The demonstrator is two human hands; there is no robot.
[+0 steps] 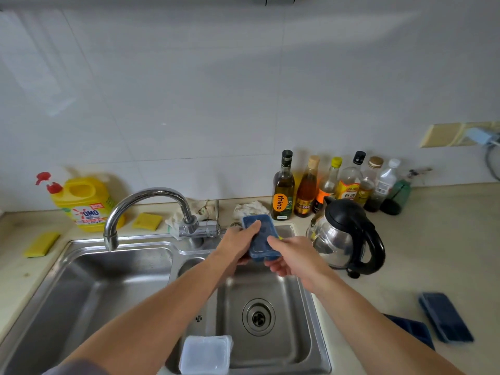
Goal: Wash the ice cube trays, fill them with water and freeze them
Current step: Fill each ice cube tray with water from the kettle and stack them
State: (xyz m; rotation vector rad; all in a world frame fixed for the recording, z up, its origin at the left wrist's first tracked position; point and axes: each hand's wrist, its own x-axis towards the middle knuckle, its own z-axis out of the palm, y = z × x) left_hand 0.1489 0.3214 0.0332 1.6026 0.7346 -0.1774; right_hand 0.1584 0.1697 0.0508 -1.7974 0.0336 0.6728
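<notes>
We start with the pale counter (433,253), which runs along the white tiled wall and wraps round a steel sink (108,293) with two basins, a wide one on the left and a narrower one with a drain on the right. A curved tap (151,196) rises behind the divider, with its spout over the left basin. Just right of the sink stands a steel kettle (343,239) with a black lid and handle, and behind it a row of bottles (349,182) lines the wall. At the far left sits a yellow detergent jug (84,201) with a red pump. On the counter to the right we see two dark blue trays (446,318), lying side by side and well apart from the sink. A stack of clear lids (205,354) rests on the near edge of the right basin. Both of our arms reach out over that basin, holding a blue ice cube tray (261,239) tilted up in the air above its far end. Our left hand (238,244) grips the tray's left side, thumb laid across the top and fingers curled underneath. Our right hand (295,255) pinches the right edge, one digit on top and the others curled below; a sliver of yellow shows there, too small to identify. Two yellow sponges (147,221) lie near the jug, and crumpled cloths (250,208) sit behind the tap.
</notes>
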